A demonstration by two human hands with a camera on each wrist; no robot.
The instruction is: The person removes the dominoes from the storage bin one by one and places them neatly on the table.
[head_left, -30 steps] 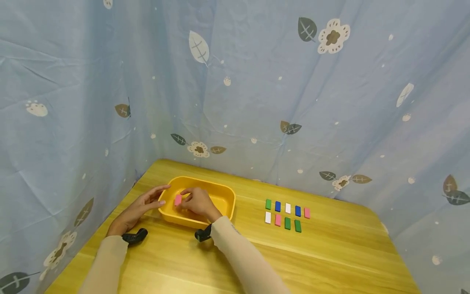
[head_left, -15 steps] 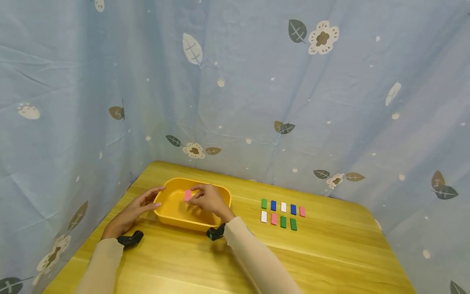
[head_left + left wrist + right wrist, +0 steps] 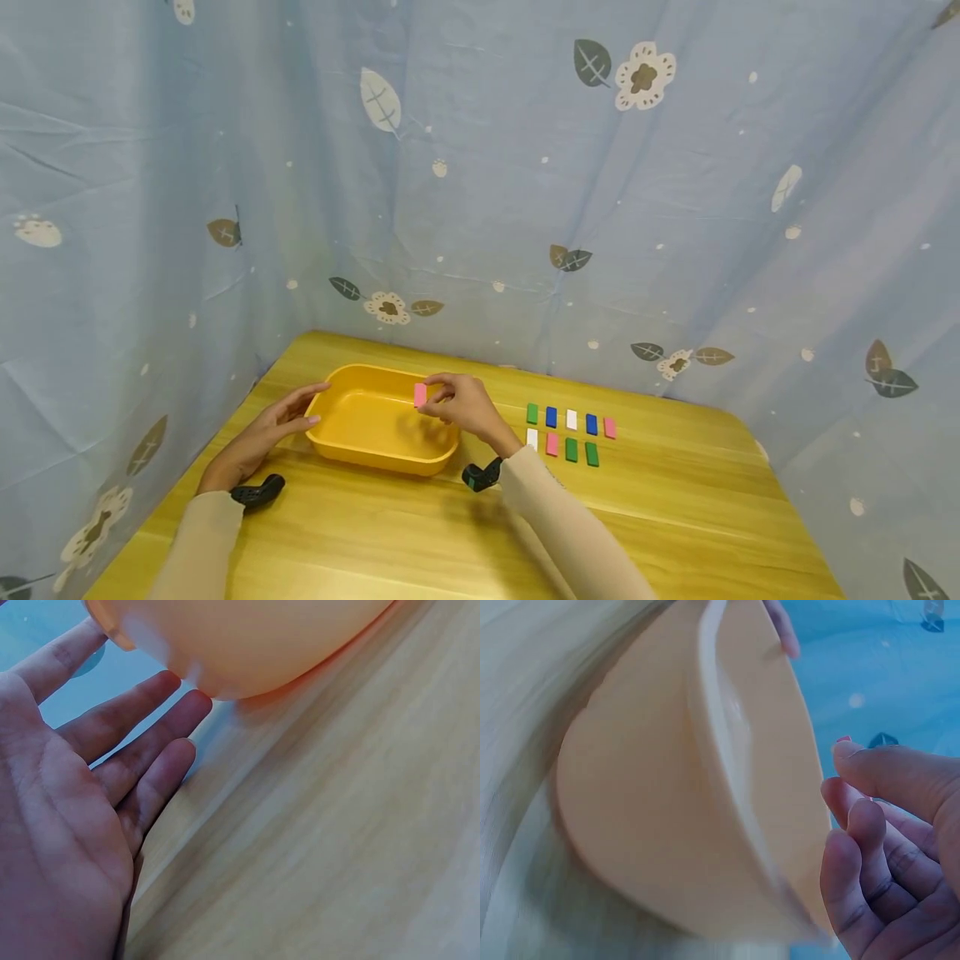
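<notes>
A small pink rectangular block point(image 3: 420, 395) is pinched between the thumb and fingers of my right hand point(image 3: 467, 406), over the right part of the yellow plastic bin point(image 3: 375, 461). In the right wrist view only a sliver of pink shows by the thumb tip of the right hand point(image 3: 900, 840); the rest of the block is hidden. My left hand point(image 3: 262, 431) is at the bin's left end, its fingers loosely extended and the tips right at the rim. The left wrist view shows the left hand's palm point(image 3: 52, 802) facing the bin wall point(image 3: 255, 645).
Several flat blocks in green, blue, white and pink lie in two rows right of the bin, including a blue block point(image 3: 551, 417) and a green block point(image 3: 592, 454). A wooden table point(image 3: 360, 542) carries everything. A patterned blue curtain point(image 3: 480, 183) hangs behind and beside it.
My right hand has lifted the pink block from the bin's left part and carried it rightward. The left hand stays at the rim. The head view has shifted slightly right.
</notes>
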